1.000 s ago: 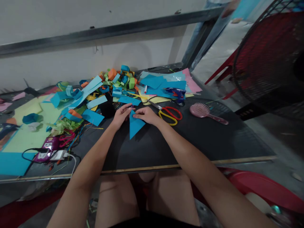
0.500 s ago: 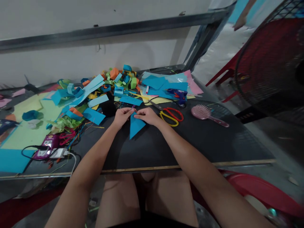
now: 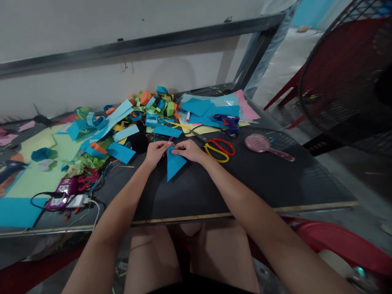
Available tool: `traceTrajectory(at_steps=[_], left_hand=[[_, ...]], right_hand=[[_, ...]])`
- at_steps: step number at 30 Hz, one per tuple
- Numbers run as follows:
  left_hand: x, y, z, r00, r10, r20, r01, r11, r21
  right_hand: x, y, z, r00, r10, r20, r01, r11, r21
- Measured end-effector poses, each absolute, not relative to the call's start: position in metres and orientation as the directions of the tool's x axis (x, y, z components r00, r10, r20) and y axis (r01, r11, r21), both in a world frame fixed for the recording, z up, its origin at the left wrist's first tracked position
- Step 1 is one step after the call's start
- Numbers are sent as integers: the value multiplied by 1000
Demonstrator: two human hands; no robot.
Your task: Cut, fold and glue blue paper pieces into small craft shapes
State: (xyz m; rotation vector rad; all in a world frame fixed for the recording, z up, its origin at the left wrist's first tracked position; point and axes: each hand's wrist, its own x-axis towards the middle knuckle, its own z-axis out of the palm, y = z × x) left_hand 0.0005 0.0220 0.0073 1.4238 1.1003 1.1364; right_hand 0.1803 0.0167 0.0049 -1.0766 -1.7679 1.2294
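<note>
Between my hands is a piece of blue paper [image 3: 174,164], its lower part a pointed triangle angled toward me. My left hand [image 3: 157,152] pinches its upper left side, fingers closed. From the right, my right hand [image 3: 190,150] pinches the upper edge with thumb and fingertips. My fingers cover most of the top of the paper. A small purple bit shows just above the fingertips. Right of my right hand lie scissors [image 3: 219,150] with one red and one yellow handle. A flat blue strip [image 3: 167,130] rests just beyond my hands.
Folded coloured paper pieces [image 3: 150,104] are heaped at the back. A blue glue gun [image 3: 229,123] and a pink hairbrush [image 3: 263,146] lie right. A purple power strip [image 3: 63,191] with cables sits left, by green sheets [image 3: 58,163]. A fan [image 3: 346,81] stands beyond the table's right end.
Both hands keep their pinch on the blue paper, with barely any movement. The view has shifted slightly, and the other person's arm at the top right is out of sight.
</note>
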Motion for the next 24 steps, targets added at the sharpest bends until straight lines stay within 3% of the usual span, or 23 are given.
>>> traceTrajectory(at_steps=[24], left_hand=[[3,14,10,64,986,154,84,-160,984]], right_hand=[[178,17,4,-403,911,85,226,190,-955]])
